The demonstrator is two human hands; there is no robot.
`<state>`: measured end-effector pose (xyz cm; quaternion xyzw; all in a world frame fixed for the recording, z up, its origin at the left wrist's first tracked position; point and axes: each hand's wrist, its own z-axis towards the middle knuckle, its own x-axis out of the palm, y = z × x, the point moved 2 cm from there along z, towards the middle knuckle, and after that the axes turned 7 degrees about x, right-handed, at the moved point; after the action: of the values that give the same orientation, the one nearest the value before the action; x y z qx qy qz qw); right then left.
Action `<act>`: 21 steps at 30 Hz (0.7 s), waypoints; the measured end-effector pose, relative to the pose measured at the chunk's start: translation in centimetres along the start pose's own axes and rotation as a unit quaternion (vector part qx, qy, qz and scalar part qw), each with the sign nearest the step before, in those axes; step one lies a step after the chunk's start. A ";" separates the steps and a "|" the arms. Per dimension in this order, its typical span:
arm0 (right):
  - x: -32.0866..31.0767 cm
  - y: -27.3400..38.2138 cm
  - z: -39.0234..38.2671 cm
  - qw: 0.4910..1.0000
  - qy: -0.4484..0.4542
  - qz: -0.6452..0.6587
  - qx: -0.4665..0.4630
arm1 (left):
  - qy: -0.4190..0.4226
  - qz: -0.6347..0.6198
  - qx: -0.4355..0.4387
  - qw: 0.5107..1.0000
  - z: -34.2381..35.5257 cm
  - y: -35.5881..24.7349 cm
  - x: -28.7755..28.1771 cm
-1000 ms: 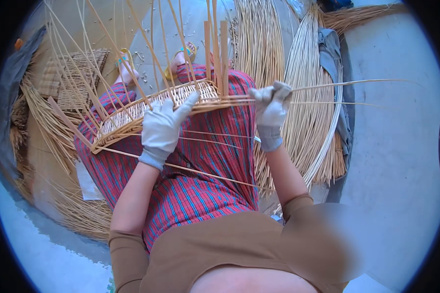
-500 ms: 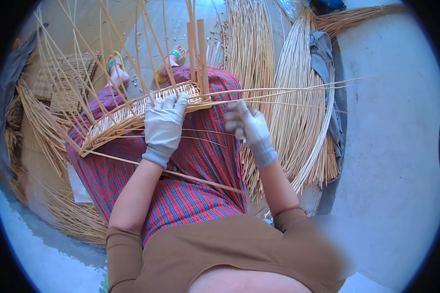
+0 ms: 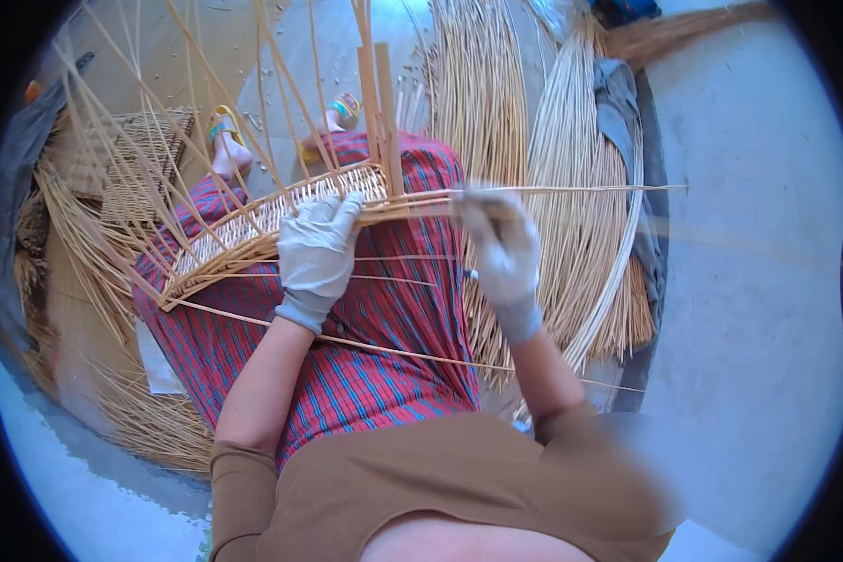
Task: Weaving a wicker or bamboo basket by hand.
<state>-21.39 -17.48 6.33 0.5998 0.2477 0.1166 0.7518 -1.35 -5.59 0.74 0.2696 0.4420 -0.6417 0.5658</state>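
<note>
A wicker weave (image 3: 253, 223), likely light, springy and best held by its near rim (image 3: 229, 264), spans the checked skirt (image 3: 393, 314) from its left edge. The left grip (image 3: 317, 248) pinches that rim; the blurred right grip (image 3: 504, 248) cannot be read.

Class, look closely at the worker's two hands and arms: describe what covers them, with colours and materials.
The left hand and right hand wear whitish fabric-looking gloves with greyer cuffs. Brown sleeves end around the elbows, leaving the forearms uncovered. The right glove is motion-blurred; no clear markings show.
</note>
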 end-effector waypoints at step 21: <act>3.8 3.1 7.4 0.885 0.083 -0.394 -0.236 | 0.050 0.211 -0.016 0.976 1.1 -3.5 -2.7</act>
<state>-13.98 -21.10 9.58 0.2462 0.4902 -0.0852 0.8318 -3.97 -5.33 4.42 0.3791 0.4129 -0.4870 0.6697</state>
